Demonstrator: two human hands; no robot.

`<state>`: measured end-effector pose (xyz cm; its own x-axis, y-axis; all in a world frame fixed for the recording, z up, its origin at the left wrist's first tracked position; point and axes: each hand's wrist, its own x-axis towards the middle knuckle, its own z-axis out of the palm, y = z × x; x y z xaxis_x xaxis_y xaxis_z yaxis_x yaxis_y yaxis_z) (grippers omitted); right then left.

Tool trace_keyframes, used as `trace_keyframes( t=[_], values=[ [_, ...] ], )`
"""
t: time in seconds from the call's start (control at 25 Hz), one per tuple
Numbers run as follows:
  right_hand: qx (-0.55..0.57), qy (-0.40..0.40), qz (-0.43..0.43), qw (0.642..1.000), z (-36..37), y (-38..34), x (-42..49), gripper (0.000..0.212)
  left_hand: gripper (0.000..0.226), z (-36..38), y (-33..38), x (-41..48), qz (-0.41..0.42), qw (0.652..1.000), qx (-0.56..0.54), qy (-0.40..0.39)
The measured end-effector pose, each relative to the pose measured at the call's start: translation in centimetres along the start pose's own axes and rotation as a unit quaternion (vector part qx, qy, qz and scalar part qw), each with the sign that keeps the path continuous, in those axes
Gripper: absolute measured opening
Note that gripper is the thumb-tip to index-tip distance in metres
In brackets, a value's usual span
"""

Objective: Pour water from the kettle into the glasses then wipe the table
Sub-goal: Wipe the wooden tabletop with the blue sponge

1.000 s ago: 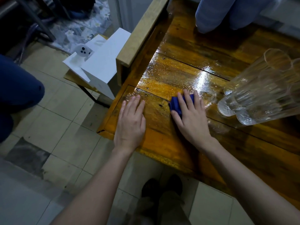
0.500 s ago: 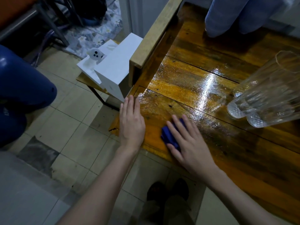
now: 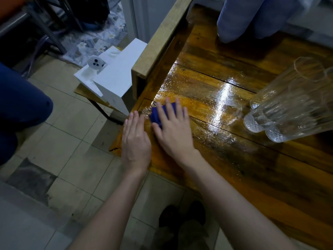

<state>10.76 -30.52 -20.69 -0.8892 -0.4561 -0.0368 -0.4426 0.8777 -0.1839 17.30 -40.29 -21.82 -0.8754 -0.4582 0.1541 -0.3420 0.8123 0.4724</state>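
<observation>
A person's right hand (image 3: 173, 130) presses a blue cloth (image 3: 158, 114) flat against the wet wooden worktop (image 3: 225, 159) near its left edge, fingers spread across the fabric. The left hand (image 3: 136, 141) lies palm down at the worktop's near-left corner, fingers pressed together, just beside the cloth. Clear ribbed glasses (image 3: 288, 109) stand clustered toward the right edge, well apart from both hands.

Two hands: the left (image 3: 136, 141) and right (image 3: 173, 131). One blue cloth (image 3: 157, 114). At three o'clock, three clear glasses (image 3: 288, 109).
</observation>
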Motion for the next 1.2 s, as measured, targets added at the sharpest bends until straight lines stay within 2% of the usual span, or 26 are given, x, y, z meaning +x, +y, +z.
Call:
trace_keyframes(
  t=[0.12,0.28,0.44,0.56,0.64,0.84,0.92,1.08,1.2],
  values=[
    [0.003,-0.009,-0.055,0.998,0.5,-1.3,-2.3,0.062,0.048,-0.2,0.1,0.0,-0.008,0.999,-0.032,0.006],
    [-0.018,-0.025,-0.077,0.997,-0.6,3.2,-9.2,0.064,0.046,-0.3,0.2,-0.1,0.001,1.0,-0.024,-0.003],
    [-0.058,-0.04,0.007,0.997,-2.1,11.3,-14.2,0.066,0.044,-0.5,0.2,-0.1,-0.001,1.0,-0.018,-0.007],
    [-0.054,-0.027,0.093,0.994,-3.0,14.8,-12.6,0.067,0.044,-0.4,0.2,-0.1,0.003,1.0,-0.014,-0.009],
    [-0.057,-0.004,0.119,0.991,-3.0,14.1,-9.9,0.067,0.044,-0.3,0.1,0.0,0.006,1.0,-0.011,-0.01],
    [-0.032,0.009,0.092,0.995,-1.7,8.2,-7.2,0.065,0.045,-0.4,0.2,-0.1,0.005,1.0,-0.009,-0.012],
    [-0.029,0.01,0.081,0.996,-1.4,6.6,-7.7,0.065,0.044,-0.5,0.1,0.0,0.007,1.0,-0.009,-0.006],
    [-0.012,-0.015,0.005,1.0,-0.8,5.1,-10.7,0.065,0.044,-0.3,0.1,-0.2,0.008,1.0,0.002,-0.008],
    [-0.015,-0.022,-0.018,0.999,-0.4,6.0,-14.2,0.064,0.043,-0.5,0.1,-0.2,0.062,0.996,0.055,-0.025]
  ],
)
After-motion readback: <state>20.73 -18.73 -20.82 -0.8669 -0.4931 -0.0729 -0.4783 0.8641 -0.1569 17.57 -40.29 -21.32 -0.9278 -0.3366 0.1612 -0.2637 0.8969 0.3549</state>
